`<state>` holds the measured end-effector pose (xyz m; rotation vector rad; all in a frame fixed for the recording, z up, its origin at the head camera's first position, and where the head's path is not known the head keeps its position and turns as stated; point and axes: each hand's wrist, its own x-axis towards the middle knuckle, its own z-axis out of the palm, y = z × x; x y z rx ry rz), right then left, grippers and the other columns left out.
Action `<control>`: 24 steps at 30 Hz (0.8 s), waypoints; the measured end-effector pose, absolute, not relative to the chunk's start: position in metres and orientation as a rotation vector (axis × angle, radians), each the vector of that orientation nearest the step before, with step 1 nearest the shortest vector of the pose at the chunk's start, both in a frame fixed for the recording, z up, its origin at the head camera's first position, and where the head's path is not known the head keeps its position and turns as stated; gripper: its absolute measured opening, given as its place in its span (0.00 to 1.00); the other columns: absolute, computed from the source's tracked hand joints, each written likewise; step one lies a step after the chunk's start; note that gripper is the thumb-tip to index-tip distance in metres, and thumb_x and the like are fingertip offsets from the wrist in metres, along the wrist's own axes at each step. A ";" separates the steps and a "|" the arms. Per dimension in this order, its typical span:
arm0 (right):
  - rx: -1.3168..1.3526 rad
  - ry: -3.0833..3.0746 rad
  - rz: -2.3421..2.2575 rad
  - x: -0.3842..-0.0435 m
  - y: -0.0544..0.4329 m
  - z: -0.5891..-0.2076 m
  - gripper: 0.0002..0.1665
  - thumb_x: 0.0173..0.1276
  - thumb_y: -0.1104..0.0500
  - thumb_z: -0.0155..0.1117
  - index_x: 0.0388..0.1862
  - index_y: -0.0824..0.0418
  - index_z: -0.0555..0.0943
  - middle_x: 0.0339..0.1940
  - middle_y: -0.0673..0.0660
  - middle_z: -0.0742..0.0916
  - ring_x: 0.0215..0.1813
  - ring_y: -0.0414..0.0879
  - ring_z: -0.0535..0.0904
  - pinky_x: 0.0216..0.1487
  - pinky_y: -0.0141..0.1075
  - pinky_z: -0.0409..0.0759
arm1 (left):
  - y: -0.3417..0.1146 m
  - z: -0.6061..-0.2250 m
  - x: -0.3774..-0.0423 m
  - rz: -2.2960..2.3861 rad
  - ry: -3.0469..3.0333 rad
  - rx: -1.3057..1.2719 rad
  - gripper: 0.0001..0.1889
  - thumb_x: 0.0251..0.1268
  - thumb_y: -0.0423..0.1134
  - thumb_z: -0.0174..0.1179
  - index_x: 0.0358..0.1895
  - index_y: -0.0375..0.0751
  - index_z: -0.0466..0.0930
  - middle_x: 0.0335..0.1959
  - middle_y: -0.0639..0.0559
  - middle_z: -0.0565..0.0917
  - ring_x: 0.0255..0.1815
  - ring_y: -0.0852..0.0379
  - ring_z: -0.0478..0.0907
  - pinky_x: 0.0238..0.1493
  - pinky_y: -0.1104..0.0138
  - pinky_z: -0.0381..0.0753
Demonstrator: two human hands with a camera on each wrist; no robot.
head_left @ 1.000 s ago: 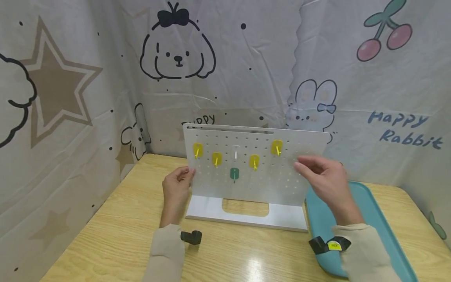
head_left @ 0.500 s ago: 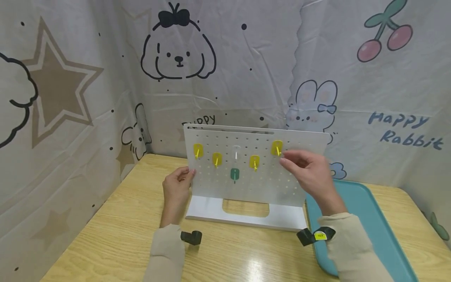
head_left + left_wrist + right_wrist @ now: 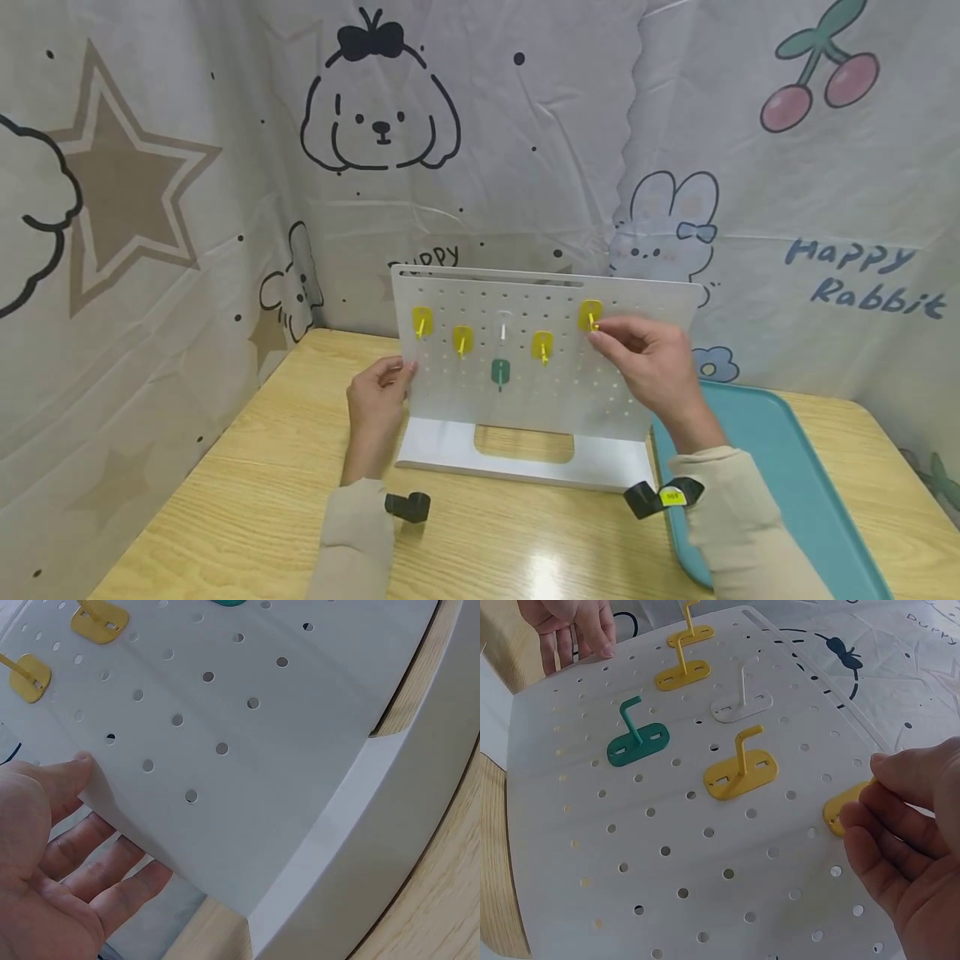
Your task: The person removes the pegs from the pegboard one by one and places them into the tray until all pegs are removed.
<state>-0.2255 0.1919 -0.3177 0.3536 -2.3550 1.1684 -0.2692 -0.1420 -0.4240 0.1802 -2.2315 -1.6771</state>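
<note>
A white pegboard (image 3: 442, 400) stands upright on its base (image 3: 435, 446). My left hand (image 3: 375, 400) grips the board's left edge, thumb on the front face and fingers behind, as the left wrist view shows. At the upper right of the board, my right hand (image 3: 660, 362) pinches the peg of a yellow hook (image 3: 836, 811) between thumb and forefinger; the fingers partly cover its plate. Three more yellow hooks sit on the board, one at far left (image 3: 422, 320), one lower beside it (image 3: 462, 338), one right of centre (image 3: 739, 776). A white hook (image 3: 742, 706) and a green hook (image 3: 637, 744) are in the middle.
A blue-green tray (image 3: 780, 475) lies on the wooden table (image 3: 510, 542) to the right of the board, partly beneath the right forearm. A printed curtain (image 3: 525, 167) rises behind and on the sides. The base has a rounded cutout at its middle.
My right hand has moved left from near the board's right side to the upper-right yellow hook and now pinches its peg. The left hand and the board have stayed in place.
</note>
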 end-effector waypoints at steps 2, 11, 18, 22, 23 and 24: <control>0.350 -2.352 1.168 -0.226 0.192 -0.318 0.10 0.68 0.59 0.71 0.42 0.66 0.88 0.36 0.57 0.89 0.34 0.47 0.82 0.32 0.27 0.77 | -0.142 -0.424 -0.269 -1.677 -2.237 0.184 0.11 0.69 0.42 0.66 0.48 0.39 0.86 0.41 0.46 0.88 0.40 0.51 0.85 0.36 0.69 0.83; 0.379 -2.303 1.205 -0.226 0.193 -0.318 0.09 0.67 0.61 0.71 0.41 0.67 0.88 0.34 0.58 0.89 0.32 0.43 0.82 0.32 0.26 0.78 | -0.142 -0.424 -0.269 -1.688 -2.221 0.185 0.11 0.69 0.42 0.66 0.47 0.39 0.86 0.41 0.46 0.88 0.40 0.51 0.85 0.37 0.68 0.84; 0.398 -2.292 1.255 -0.223 0.197 -0.314 0.09 0.67 0.62 0.71 0.41 0.68 0.87 0.35 0.60 0.89 0.33 0.39 0.82 0.33 0.26 0.79 | -0.140 -0.422 -0.268 -1.679 -2.231 0.210 0.11 0.69 0.42 0.66 0.47 0.39 0.86 0.41 0.45 0.88 0.41 0.51 0.85 0.37 0.68 0.83; 0.413 -2.317 1.237 -0.219 0.201 -0.310 0.09 0.67 0.62 0.71 0.41 0.67 0.88 0.35 0.59 0.89 0.33 0.41 0.82 0.32 0.26 0.79 | -0.141 -0.421 -0.267 -1.704 -2.225 0.209 0.11 0.69 0.42 0.66 0.47 0.39 0.86 0.41 0.46 0.88 0.41 0.50 0.85 0.39 0.66 0.84; 0.422 -2.323 1.235 -0.218 0.203 -0.310 0.09 0.67 0.62 0.72 0.41 0.67 0.88 0.35 0.58 0.89 0.33 0.41 0.81 0.32 0.26 0.79 | -0.141 -0.421 -0.266 -1.707 -2.225 0.210 0.11 0.69 0.42 0.66 0.47 0.40 0.86 0.41 0.46 0.88 0.41 0.50 0.85 0.39 0.65 0.84; 0.434 -2.330 1.229 -0.217 0.205 -0.309 0.08 0.67 0.62 0.71 0.41 0.66 0.88 0.35 0.58 0.89 0.32 0.41 0.81 0.32 0.26 0.78 | -0.141 -0.421 -0.266 -1.708 -2.225 0.210 0.11 0.69 0.42 0.66 0.47 0.40 0.86 0.41 0.46 0.88 0.41 0.50 0.85 0.39 0.66 0.84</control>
